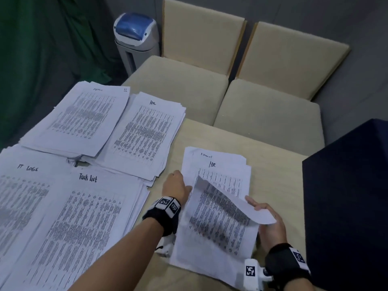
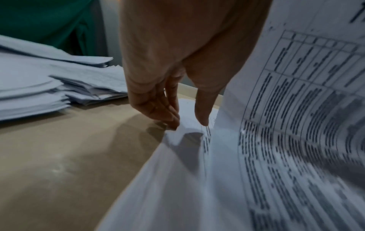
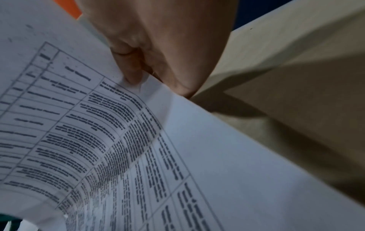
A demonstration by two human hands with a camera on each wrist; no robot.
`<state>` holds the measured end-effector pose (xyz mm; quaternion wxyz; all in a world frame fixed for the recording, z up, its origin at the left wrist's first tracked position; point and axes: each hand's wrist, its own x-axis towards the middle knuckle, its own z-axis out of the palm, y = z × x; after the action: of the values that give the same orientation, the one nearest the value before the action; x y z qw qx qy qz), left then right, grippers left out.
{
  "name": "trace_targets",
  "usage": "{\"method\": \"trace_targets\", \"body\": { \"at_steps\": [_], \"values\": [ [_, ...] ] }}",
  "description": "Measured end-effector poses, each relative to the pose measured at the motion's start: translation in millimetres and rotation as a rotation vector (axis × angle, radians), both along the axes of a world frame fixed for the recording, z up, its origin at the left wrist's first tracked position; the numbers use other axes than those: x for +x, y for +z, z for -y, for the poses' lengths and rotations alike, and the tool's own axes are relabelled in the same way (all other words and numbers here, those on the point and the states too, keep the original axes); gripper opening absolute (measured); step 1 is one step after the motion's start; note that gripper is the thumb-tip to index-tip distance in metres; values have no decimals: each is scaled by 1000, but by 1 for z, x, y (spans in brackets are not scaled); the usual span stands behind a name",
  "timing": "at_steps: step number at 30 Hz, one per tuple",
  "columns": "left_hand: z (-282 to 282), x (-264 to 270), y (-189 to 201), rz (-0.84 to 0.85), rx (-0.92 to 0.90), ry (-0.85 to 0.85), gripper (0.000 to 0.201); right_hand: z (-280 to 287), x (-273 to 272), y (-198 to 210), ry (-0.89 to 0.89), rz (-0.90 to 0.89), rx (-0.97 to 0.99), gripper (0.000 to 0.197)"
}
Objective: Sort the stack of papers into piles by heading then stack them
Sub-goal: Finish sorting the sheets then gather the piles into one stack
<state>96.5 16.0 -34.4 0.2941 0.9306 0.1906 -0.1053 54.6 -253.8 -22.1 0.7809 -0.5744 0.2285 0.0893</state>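
- Peeling up the top sheet [image 1: 226, 204], the right hand [image 1: 270, 223] pinches its right edge between thumb and fingers; the page curls over toward the left hand [image 1: 176, 186].
- Left hand's fingers [image 2: 156, 109] hang nearly straight, tips touching the left edge of the stack [image 1: 216, 238], gripping nothing.
- Stack lies on the table [image 1: 279, 171] between the two hands; beyond the curled sheet a page headed "HR" shows, with another heading peeking out past it.
- Just left of the left hand sits the Task List pile [image 1: 84, 217], IT Logs pile [image 1: 19, 196] farther left.
- Beyond the left hand lies the HR pile [image 1: 144, 133], with the Admin pile [image 1: 84, 118] to its left.
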Motion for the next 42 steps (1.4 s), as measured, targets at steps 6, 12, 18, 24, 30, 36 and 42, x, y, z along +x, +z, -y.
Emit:
{"method": "trace_targets", "body": {
  "at_steps": [6,12,18,24,30,36,42],
  "values": [
    [5,-2,-1,37,-133,31,25,-5,-1,4,10,35,43,42],
    [2,-15,-1,211,-336,-6,16,3,-1,-12,-103,49,72,54],
    [7,-26,24,72,-907,-59,18,11,6,-10,-121,23,36,49],
    [9,-15,17,2,-755,45,31,20,12,-21,-49,-56,-117,21],
    [12,4,0,-49,-272,135,44,26,8,-26,-26,-60,-165,36],
    [26,3,-2,-113,-150,39,28,22,6,-26,-27,-118,-183,29],
    [34,1,1,-96,-224,122,48,17,6,-23,-22,-9,-131,28]
  ]
}}
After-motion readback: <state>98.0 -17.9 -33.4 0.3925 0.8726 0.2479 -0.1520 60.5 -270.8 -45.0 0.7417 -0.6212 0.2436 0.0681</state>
